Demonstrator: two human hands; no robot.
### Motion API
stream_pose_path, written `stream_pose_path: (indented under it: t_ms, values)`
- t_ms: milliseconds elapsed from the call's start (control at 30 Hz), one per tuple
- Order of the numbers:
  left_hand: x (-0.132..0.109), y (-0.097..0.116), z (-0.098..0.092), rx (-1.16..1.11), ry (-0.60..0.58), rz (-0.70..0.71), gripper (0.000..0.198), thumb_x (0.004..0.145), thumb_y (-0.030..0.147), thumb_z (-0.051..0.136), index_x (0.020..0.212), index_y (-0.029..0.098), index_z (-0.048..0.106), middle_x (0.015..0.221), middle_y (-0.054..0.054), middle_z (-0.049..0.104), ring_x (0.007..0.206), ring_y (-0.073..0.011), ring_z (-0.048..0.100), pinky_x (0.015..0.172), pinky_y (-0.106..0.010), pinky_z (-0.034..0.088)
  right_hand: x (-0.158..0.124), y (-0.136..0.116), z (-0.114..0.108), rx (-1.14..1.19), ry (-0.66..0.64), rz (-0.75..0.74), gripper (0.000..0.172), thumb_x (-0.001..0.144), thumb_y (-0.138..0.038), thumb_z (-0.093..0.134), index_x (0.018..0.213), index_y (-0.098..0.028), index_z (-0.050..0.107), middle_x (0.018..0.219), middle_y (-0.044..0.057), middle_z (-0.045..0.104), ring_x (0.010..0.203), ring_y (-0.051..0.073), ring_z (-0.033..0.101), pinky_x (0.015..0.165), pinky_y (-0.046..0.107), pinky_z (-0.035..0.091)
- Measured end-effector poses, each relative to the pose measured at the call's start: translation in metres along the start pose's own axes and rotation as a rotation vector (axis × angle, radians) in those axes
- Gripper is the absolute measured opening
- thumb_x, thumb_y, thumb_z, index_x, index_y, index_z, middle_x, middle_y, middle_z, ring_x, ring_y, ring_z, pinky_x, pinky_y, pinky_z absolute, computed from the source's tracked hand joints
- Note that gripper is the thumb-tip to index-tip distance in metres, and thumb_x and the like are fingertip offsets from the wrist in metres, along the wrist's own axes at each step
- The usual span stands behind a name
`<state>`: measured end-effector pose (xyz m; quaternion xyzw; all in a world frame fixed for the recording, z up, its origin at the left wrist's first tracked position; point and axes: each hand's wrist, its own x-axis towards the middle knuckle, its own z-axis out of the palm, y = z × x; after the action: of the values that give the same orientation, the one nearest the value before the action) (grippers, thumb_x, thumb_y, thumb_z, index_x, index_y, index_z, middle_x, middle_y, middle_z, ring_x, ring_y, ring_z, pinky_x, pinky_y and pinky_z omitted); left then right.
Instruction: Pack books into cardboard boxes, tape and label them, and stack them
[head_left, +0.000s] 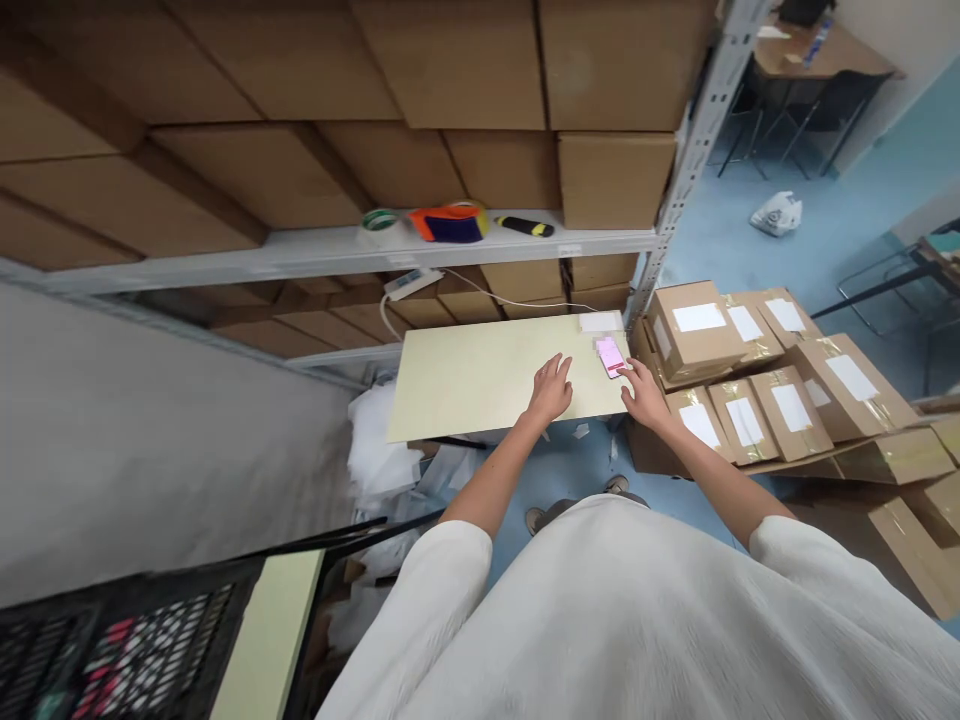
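Observation:
A smartphone (pixel 612 358) with a lit pink and white screen lies on the right part of a pale yellow tabletop (pixel 465 370). My right hand (pixel 642 392) is at the phone's lower right corner, its fingers apart and a fingertip at the phone's edge or screen. My left hand (pixel 552 388) is over the front part of the tabletop, left of the phone, fingers spread and holding nothing. Behind the phone, a white paper slip (pixel 600 322) lies at the back right corner.
Taped cardboard boxes with white labels (pixel 699 318) stand stacked to the right. Behind the table, a metal shelf (pixel 465 245) carries cartons, a tape roll (pixel 381 222), an orange-and-blue tape dispenser (pixel 448 224) and a box cutter (pixel 525 227). White packing material (pixel 379 445) sits at the left.

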<state>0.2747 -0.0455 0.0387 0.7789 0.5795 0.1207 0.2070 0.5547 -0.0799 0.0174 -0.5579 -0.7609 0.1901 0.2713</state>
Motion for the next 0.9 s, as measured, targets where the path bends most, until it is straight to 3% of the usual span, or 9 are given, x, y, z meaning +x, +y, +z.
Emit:
stream_pose_path:
  t_ms: [200, 533, 700, 900]
  values:
    - [-0.079, -0.074, -0.03, -0.032, 0.087, -0.1, 0.067, 0.103, 0.019, 0.051, 0.17, 0.021, 0.047, 0.179, -0.017, 0.043, 0.166, -0.0348, 0.041, 0.133, -0.057, 0.038, 0.021, -0.076, 0.065, 0.035, -0.072, -0.111, 0.049, 0.102, -0.028, 0.052, 0.15, -0.025, 0.063, 0.165, 0.019, 0.049, 0.14, 0.038, 0.058, 0.121, 0.067, 0.05]
    - [-0.226, -0.197, -0.091, -0.018, 0.18, -0.3, 0.065, 0.104, 0.02, 0.048, 0.169, 0.021, 0.047, 0.18, -0.016, 0.042, 0.166, -0.0346, 0.04, 0.134, -0.058, 0.036, 0.039, -0.22, 0.194, 0.123, -0.187, -0.292, 0.043, 0.103, -0.028, 0.049, 0.144, -0.025, 0.065, 0.163, 0.018, 0.051, 0.141, 0.037, 0.058, 0.122, 0.066, 0.05]
    - [-0.3, -0.241, -0.112, -0.024, 0.292, -0.491, 0.066, 0.102, 0.02, 0.051, 0.168, 0.02, 0.048, 0.179, -0.016, 0.042, 0.164, -0.0355, 0.041, 0.133, -0.057, 0.037, 0.053, -0.294, 0.256, 0.176, -0.333, -0.454, 0.043, 0.103, -0.027, 0.049, 0.142, -0.024, 0.066, 0.162, 0.019, 0.053, 0.143, 0.038, 0.057, 0.123, 0.065, 0.048]
    - [-0.381, -0.278, -0.119, -0.04, 0.429, -0.762, 0.065, 0.102, 0.018, 0.052, 0.167, 0.021, 0.05, 0.178, -0.016, 0.044, 0.164, -0.0344, 0.042, 0.133, -0.055, 0.039, 0.072, -0.375, 0.329, 0.229, -0.518, -0.689, 0.045, 0.102, -0.026, 0.052, 0.144, -0.024, 0.066, 0.162, 0.018, 0.054, 0.15, 0.037, 0.052, 0.127, 0.063, 0.045]
